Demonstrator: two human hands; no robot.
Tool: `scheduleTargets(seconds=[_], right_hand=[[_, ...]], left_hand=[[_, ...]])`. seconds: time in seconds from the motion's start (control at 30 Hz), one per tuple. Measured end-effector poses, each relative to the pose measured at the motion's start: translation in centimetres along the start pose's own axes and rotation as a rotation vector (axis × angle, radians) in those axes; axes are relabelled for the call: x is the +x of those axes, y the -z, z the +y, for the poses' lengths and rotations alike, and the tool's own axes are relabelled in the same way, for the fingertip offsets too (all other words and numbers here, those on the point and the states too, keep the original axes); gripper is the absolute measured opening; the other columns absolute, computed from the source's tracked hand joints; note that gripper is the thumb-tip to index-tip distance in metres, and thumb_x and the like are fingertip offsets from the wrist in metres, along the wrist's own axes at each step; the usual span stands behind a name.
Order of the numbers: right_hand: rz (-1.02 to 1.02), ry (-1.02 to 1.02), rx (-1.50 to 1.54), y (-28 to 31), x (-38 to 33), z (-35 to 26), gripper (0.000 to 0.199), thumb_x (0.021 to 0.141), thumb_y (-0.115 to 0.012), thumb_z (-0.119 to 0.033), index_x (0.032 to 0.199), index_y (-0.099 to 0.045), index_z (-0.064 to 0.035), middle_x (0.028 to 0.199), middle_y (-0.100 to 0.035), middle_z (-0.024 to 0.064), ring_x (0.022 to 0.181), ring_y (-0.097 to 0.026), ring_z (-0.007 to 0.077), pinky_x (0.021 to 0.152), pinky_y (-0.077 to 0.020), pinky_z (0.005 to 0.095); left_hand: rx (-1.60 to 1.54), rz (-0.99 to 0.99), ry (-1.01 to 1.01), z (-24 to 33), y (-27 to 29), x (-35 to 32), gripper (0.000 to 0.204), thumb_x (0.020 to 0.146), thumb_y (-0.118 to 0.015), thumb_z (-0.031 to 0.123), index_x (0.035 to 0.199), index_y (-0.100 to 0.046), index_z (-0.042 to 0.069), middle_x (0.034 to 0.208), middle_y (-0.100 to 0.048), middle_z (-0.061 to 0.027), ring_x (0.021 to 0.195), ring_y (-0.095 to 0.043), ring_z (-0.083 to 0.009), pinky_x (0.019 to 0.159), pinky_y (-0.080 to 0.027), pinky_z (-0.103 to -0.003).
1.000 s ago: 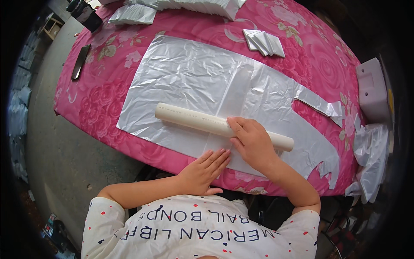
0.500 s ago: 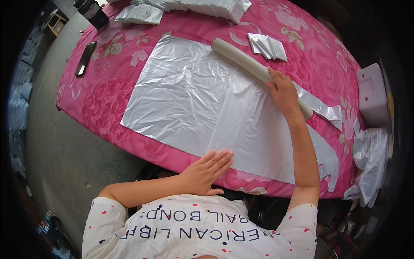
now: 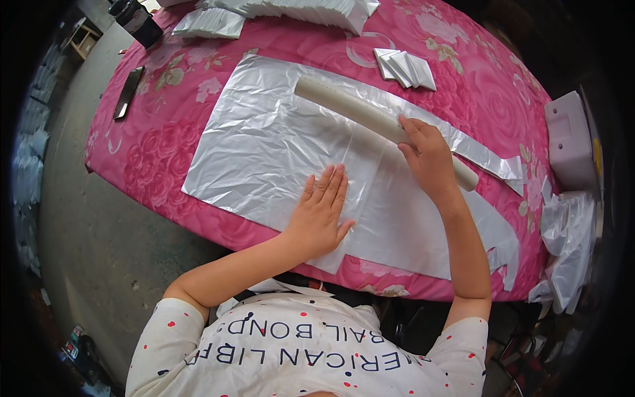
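Pink floral cloth covers the tabletop; bare concrete floor at 9 o'clock.

Nearest: left hand lies flat and spread, palm down, pressing the silver plastic sheet near its near edge. It grips nothing, just pins.

Next out: right hand is wrapped over the white tube, toward the tube's 4 o'clock end. The tube lies diagonally across the sheet's far half, running 10 to 4 o'clock, touching the film.

Sheet sits mid-tabletop, mostly flat, with light wrinkles under and beyond the left palm. A cut strip of the same film trails off at 3 o'clock.

Judgement on doing the smoothing pass well:
- Keep the left palm planted so the film doesn't creep with the tube.
- Load the tube evenly; the grip is off-centre, so the 10 o'clock end probably rides light and skips creases.
- Roll square to the wrinkles, one steady stroke.
- Watch the loose strip at 3 o'clock; it could snag and fold under.

Farther: folded silver pieces at 1 o'clock, a bigger stack of them at 12, a dark flat tool at 10, a white boxy unit at 3.
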State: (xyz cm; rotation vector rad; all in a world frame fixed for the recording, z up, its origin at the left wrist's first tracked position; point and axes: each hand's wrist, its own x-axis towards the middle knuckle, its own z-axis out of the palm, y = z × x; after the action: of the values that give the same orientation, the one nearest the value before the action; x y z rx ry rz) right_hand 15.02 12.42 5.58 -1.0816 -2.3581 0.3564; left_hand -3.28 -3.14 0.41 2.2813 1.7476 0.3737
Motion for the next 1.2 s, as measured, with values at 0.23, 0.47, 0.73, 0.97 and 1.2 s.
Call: scheduleTargets(seconds=[0.23,0.47,0.73,0.97,1.2], right_hand=[[-0.135,0.078,0.048,-1.3,-1.9,-1.5,0.047,0.074,-0.064,-0.003,0.120,-0.056,-0.0084,0.110,-0.059,0.0108,0.100,-0.054,0.0282,0.088,-0.0429,0.0376],[0.028,0.097,-0.085,-2.5,1.4,1.8,0.046,0.074,-0.064,-0.004,0.119,-0.056,-0.0091,0.109,-0.060,0.0072,0.100,-0.055,0.0255,0.088,-0.0417,0.0384],[-0.057,0.179,0.066,-2.0,-1.0,-2.4,0.041,0.072,-0.061,0.001,0.112,-0.057,-0.0027,0.115,-0.056,0.0128,0.110,-0.050,0.0315,0.095,-0.0408,0.0391],[-0.326,0.290,0.235,-2.8,-7.1,-6.9,0.044,0.064,-0.052,0.007,0.108,-0.057,0.0040,0.119,-0.053,0.0153,0.112,-0.049,0.0325,0.094,-0.0427,0.0377],[-0.256,0.203,0.196,-3.1,-7.7,-7.8,0.044,0.066,-0.054,0.005,0.109,-0.057,0.0026,0.117,-0.055,0.0135,0.110,-0.051,0.0308,0.091,-0.0445,0.0368]], left_hand=[[0.045,-0.031,-0.040,0.5,0.2,-0.2,0.074,0.084,-0.050,0.044,0.139,-0.027,-0.001,0.148,-0.017,-0.0172,0.139,-0.009,-0.0327,0.110,-0.005,-0.048],[-0.076,-0.214,-0.372,0.8,0.8,-3.0,0.085,0.080,-0.049,0.057,0.139,-0.028,0.000,0.147,-0.021,-0.0163,0.138,-0.015,-0.0295,0.111,-0.009,-0.046],[-0.209,-0.198,-0.776,-3.4,1.8,-5.5,0.054,0.081,-0.060,0.028,0.124,-0.046,-0.002,0.137,-0.039,-0.0162,0.127,-0.039,-0.0274,0.104,-0.034,-0.038],[-0.196,-0.030,-0.898,-5.2,2.2,-5.4,0.029,0.079,-0.055,0.010,0.105,-0.056,-0.002,0.118,-0.054,-0.0140,0.112,-0.052,-0.0267,0.087,-0.049,-0.033],[-0.660,-0.003,-0.649,-4.0,3.5,-4.3,0.035,0.073,-0.065,0.014,0.103,-0.056,-0.001,0.115,-0.056,-0.0129,0.108,-0.055,-0.0265,0.083,-0.050,-0.033]])
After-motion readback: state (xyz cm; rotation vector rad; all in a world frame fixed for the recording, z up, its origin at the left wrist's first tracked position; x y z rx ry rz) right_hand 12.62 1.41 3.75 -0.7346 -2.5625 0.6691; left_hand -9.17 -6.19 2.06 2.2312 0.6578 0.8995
